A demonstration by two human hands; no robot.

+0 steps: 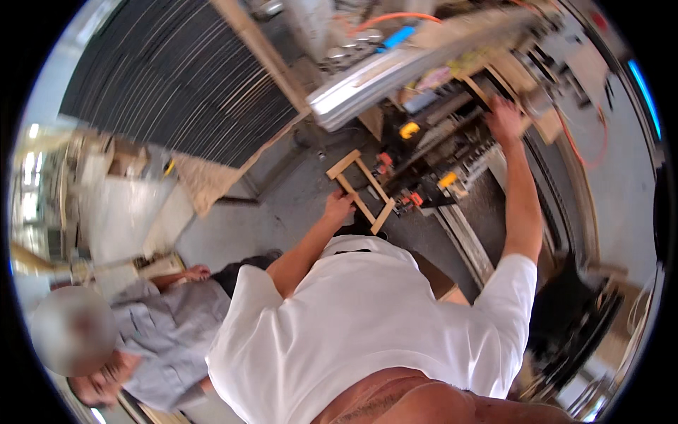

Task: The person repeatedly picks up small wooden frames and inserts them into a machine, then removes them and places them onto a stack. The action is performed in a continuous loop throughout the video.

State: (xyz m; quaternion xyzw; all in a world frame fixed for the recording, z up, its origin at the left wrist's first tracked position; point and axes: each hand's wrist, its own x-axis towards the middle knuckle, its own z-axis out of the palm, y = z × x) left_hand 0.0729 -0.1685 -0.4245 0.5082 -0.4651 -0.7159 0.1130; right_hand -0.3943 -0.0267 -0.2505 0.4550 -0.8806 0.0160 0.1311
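A small rectangular frame of pale wood strips is in my left hand, whose fingers are closed on its near left side. The frame is tilted, and the grey floor shows through it. My right arm is stretched far out over a long machine with clamps and orange and yellow fittings. At its far end my right hand is at a pale wood strip, beside dark parts. Its fingers are small and partly hidden, so I cannot make out their grip.
Dark slats stand in a large stack at the far left. A shiny metal beam crosses above the machine. A co-worker in a grey shirt is close at my left. Orange hoses hang at the right.
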